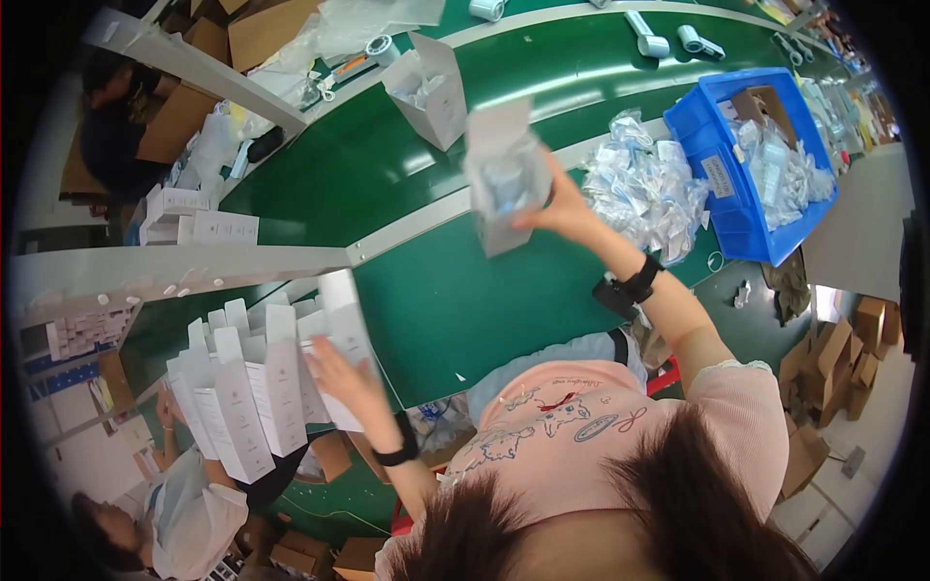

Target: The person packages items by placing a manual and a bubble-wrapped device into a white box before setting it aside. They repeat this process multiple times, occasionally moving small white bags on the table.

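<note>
My right hand [562, 208] grips an open white carton [489, 218] from its right side, over the far edge of the green bench. The carton's flap stands up, and something in clear plastic lies inside; motion blurs it. Lower left, my left hand [349, 382] is closed around a tall white carton [344, 300], at the right end of a group of similar white cartons [232, 407]. The left fingers are slightly blurred. Another open white carton [441, 111], with plastic-wrapped contents, stands on the green conveyor belt [339, 155].
Clear plastic packets [644, 184] lie heaped right of my right hand, beside a blue bin [717, 208] of wrapped parts. Small white-grey handheld devices [649, 39] lie on the far belt. A metal post [184, 276] crosses the left. Another person [194, 504] sits at lower left.
</note>
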Motion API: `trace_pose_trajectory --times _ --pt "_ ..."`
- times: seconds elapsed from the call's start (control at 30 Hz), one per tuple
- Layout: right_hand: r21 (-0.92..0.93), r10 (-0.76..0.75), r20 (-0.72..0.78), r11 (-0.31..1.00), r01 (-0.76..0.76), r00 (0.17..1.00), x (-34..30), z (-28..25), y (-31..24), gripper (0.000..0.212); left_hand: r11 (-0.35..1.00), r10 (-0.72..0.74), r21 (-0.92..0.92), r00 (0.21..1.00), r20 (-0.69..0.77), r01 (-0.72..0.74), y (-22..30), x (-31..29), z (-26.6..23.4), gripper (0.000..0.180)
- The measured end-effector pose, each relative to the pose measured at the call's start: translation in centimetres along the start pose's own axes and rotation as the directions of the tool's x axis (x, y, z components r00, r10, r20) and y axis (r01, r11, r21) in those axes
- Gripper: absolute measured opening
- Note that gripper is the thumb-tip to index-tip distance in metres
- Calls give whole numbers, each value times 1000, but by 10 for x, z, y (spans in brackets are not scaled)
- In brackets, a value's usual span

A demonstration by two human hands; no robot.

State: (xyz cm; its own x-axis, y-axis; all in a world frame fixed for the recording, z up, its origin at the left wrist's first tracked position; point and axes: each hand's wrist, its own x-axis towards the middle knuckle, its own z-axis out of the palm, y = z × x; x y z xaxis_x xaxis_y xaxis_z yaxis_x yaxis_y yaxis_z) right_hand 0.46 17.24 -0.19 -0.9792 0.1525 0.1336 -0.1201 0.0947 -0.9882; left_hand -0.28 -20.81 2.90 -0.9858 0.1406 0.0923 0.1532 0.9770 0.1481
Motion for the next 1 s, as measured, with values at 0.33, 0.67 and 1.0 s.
trace_pose_trajectory --times 0.33,0.67,1.0 --pt "-245 -168 -505 968 47 846 134 -68 44 99 981 176 3 902 393 -193 134 -34 44 80" --pt "-524 -253 -356 851 33 900 92 -78 46 84 770 499 -634 690 525 -74 57 27 94 68" --pt "-481 112 -874 -78 -873 472 -111 -366 -61 39 468 332 -842 830 449 268 130 36 27 80"
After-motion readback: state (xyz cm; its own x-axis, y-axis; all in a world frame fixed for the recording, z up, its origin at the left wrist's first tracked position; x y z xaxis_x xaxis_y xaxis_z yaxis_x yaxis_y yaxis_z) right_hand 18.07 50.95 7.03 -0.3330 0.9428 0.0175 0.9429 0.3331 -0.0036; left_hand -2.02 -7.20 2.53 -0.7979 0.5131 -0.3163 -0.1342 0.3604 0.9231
